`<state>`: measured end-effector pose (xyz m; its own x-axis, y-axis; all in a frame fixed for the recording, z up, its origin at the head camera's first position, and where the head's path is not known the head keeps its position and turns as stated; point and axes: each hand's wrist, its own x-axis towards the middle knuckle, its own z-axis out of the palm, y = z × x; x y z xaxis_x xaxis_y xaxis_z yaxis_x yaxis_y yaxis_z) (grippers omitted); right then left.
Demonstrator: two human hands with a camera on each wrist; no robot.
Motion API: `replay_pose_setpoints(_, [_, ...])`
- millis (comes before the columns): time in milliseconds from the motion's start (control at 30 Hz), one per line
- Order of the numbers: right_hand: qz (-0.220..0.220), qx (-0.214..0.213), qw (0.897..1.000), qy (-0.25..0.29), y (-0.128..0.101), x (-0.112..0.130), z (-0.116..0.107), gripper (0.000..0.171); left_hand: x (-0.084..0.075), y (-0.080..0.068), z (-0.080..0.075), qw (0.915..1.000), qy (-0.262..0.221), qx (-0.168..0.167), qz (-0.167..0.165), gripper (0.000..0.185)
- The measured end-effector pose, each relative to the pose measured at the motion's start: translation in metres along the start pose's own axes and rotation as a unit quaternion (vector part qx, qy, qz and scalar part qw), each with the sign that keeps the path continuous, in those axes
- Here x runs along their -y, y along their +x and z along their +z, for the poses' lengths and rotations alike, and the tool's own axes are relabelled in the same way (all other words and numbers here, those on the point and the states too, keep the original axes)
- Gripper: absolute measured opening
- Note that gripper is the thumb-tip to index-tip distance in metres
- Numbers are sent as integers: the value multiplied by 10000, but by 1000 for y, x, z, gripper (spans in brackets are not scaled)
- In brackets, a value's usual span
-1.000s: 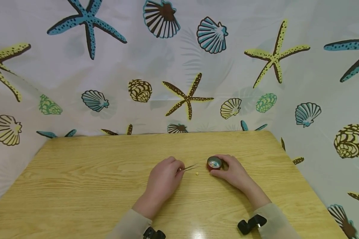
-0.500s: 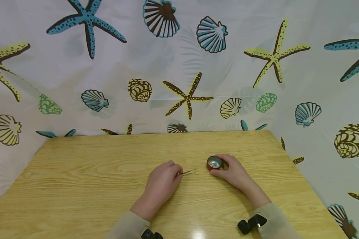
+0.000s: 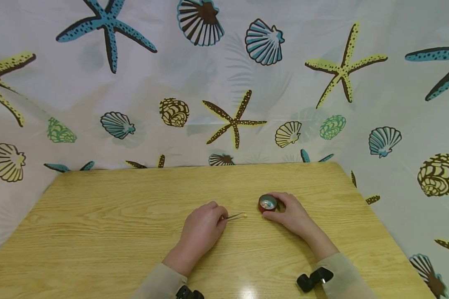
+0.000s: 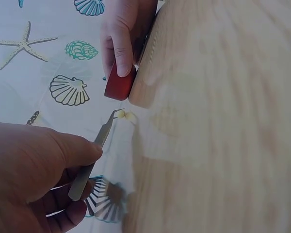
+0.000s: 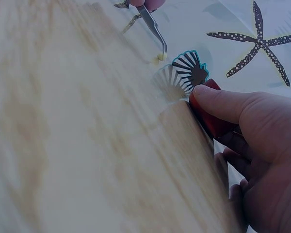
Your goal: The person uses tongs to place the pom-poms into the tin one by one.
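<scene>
So there's a pair of thin metal tweezers, silvery, pinched between thumb and fingers of the left hand. They lie nearly flat over the wooden table, tips pointing right toward the little pot. Right at the tips sits a tiny pale yellow bead; the tips touch it, though whether it's actually clamped is hard to tell. Just to the right is a small round red container, upright and open on top, with a few small colourful bits inside. The right hand curls round its far side, thumb on the near wall.
</scene>
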<state>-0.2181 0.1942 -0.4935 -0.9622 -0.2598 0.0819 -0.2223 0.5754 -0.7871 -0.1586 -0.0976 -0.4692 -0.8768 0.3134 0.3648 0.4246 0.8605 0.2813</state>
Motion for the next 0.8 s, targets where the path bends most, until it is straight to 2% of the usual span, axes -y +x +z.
replay_pose_setpoints(800, [39,7,10000,-8,0,-1,0,64,2,0,2,10000,48,-17,17,10])
